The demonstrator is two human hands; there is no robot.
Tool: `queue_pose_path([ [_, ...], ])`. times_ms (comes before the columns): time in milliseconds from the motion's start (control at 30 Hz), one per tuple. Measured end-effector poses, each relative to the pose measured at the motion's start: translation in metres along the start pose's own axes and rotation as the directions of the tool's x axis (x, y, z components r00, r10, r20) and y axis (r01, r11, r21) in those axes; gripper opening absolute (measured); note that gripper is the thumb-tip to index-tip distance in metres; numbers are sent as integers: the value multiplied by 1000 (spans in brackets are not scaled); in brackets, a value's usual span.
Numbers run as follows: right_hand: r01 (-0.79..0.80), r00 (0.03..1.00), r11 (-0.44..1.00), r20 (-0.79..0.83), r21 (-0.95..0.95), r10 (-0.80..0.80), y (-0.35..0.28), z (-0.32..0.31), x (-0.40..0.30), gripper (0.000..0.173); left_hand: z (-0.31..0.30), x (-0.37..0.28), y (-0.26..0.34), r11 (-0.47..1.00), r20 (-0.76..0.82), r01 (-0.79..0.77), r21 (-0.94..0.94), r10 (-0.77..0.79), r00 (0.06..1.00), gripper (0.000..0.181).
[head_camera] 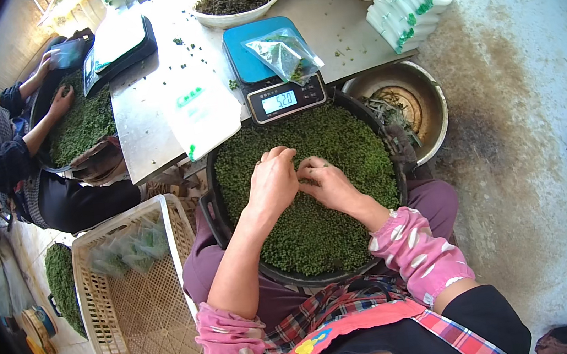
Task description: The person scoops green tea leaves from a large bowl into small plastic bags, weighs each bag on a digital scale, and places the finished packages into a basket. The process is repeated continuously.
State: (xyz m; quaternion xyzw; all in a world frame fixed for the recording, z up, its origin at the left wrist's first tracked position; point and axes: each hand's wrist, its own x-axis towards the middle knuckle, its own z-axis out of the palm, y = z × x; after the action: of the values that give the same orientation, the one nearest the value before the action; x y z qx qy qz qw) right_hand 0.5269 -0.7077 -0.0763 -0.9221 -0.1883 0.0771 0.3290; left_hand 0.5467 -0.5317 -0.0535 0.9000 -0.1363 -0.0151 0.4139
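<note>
A large black tub (321, 258) full of small green buds or berries rests at my lap. Over its middle are my left hand (273, 178) and my right hand (324, 179), close together with fingers bent at the green pieces. What lies between the fingertips is too small to make out. Beyond the tub, a digital scale (269, 66) with a blue plate stands on the metal table's edge. A clear plastic bag (286, 55) with a few green pieces lies on it, and its display is lit. Left of the scale lies a stack of printed plastic bags (205, 114).
A pale plastic crate (145, 313) holding filled bags stands at the left. A co-worker's hands (61, 101) are over another tub beside a second scale (119, 48). A white bowl (241, 18) and bundled bags (406, 7) sit on the table (143, 152). A metal basin (434, 98) is beyond my tub, right.
</note>
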Motion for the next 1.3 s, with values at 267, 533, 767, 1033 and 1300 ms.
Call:
queue_pose_path([
  [267,165,904,978,-376,-129,-203,-13,-53,36,22,-5,3,6,993,-107,-1,-116,-12,994,23],
  [533,100,726,845,-543,-525,-423,-12,-84,144,26,-8,6,7,993,-110,0,-117,-13,994,23],
  [767,153,715,866,-552,-475,-429,-21,-92,118,23,-8,4,7,993,-134,-19,-120,3,991,28],
  [1033,76,965,991,-241,-111,-101,-22,-48,27,19,-17,11,27,845,157,202,-495,-142,977,42],
  [1300,74,996,997,52,-4,-74,-17,-59,19,21,-16,9,23,895,241,244,-374,-161,957,24],
])
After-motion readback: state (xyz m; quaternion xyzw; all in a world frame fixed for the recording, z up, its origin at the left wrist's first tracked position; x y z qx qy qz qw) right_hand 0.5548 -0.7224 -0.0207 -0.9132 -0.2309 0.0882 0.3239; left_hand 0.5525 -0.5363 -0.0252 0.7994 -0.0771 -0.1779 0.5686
